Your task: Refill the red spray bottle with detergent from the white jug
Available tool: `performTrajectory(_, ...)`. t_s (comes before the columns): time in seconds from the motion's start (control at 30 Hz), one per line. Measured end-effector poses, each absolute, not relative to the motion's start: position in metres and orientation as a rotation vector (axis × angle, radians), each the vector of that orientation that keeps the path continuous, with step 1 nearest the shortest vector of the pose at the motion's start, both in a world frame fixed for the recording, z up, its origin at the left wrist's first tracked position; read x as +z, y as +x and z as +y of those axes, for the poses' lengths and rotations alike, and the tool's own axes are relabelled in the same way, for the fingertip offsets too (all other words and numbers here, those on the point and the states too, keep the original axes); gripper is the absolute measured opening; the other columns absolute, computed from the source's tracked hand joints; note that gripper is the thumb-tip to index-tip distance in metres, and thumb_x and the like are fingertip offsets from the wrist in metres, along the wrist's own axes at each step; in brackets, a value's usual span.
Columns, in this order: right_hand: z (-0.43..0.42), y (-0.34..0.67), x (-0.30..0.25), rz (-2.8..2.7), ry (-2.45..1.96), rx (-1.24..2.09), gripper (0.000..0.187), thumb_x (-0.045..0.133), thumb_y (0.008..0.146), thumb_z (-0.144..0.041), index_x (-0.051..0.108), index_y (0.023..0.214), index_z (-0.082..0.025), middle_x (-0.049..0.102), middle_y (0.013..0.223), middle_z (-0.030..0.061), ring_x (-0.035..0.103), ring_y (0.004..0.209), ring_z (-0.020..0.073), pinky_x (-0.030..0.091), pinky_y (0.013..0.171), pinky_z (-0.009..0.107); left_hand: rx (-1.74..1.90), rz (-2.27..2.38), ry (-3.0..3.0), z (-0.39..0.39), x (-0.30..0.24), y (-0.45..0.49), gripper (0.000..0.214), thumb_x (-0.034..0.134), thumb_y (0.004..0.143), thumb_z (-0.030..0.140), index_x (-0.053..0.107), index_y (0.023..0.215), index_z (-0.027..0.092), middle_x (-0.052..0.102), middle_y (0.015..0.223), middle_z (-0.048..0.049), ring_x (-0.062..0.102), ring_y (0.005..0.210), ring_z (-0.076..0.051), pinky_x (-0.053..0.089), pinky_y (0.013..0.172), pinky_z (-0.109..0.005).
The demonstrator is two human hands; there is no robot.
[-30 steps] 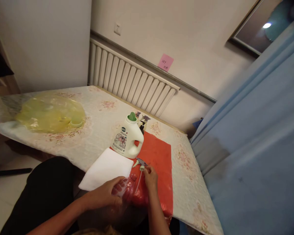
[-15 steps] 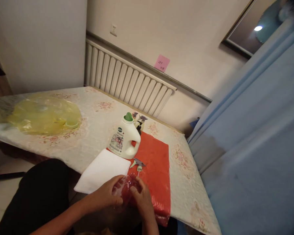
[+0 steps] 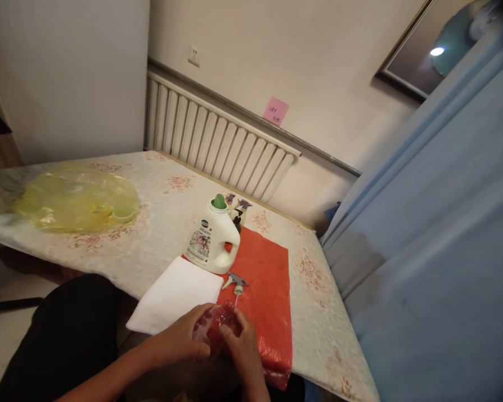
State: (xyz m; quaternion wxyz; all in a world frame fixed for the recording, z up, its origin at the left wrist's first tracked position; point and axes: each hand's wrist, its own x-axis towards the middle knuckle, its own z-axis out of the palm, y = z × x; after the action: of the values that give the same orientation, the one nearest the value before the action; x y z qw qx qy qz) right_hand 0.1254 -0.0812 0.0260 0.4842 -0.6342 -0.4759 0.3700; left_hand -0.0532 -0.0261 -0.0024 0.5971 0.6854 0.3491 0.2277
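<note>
Between my two hands is a see-through plastic bottle [image 3: 216,326], tinted reddish, its neck up and tilted away from me. My left hand [image 3: 185,335] is closed round its left side. On the right side, my right hand [image 3: 243,341] grips it with the thumb on the near face. Just beyond the bottle's neck lies a spray trigger head [image 3: 237,282] with its thin tube, resting on a red plastic-wrapped mat [image 3: 268,290]. Behind that stands a large white jug [image 3: 213,240] with a green piece in its mouth. A folded white cloth [image 3: 174,296] lies to the left.
Several spray bottles [image 3: 238,214] stand behind the jug. A yellow plastic bag [image 3: 77,198] with a pale green cap [image 3: 123,215] spreads at the table's left. The flowered tablecloth [image 3: 159,206] reaches a radiator [image 3: 213,134]; a blue curtain [image 3: 423,223] hangs right.
Both hands still hold the bottle, with a slight shift in its position and tilt. The whole view has moved a little; the other things stay in place.
</note>
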Motion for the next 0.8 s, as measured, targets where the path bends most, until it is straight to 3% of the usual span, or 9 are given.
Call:
performTrajectory(0.4, -0.0821, 0.1243, 0.0236, -1.090, -1.560, 0.885, 0.049, 0.080, 0.061, -0.034, 0.075, 0.107, -0.018, 0.075, 0.108, 0.0097, 0.068, 0.105, 0.0314, 0.054, 0.095, 0.042, 0.497, 0.733, 1.520, -0.0260, -0.0034, -0.0522, 0.084, 0.063, 0.057, 0.014, 0.041, 0.138, 0.022, 0.061, 0.121, -0.0055, 0.056, 0.109, -0.028, 0.049, 0.091, -0.039)
performTrajectory(0.8, -0.0848, 0.1250, 0.0209, -1.123, -1.556, 0.911, 0.048, 0.073, 0.064, -0.023, 0.072, 0.112, -0.017, 0.075, 0.111, 0.0089, 0.068, 0.106, 0.0300, 0.053, 0.095, 0.041, 0.469, 0.680, 1.493, -0.0276, 0.0030, -0.0547, 0.081, 0.063, 0.061, 0.012, 0.039, 0.138, 0.024, 0.060, 0.123, -0.0055, 0.055, 0.113, -0.028, 0.048, 0.092, -0.038)
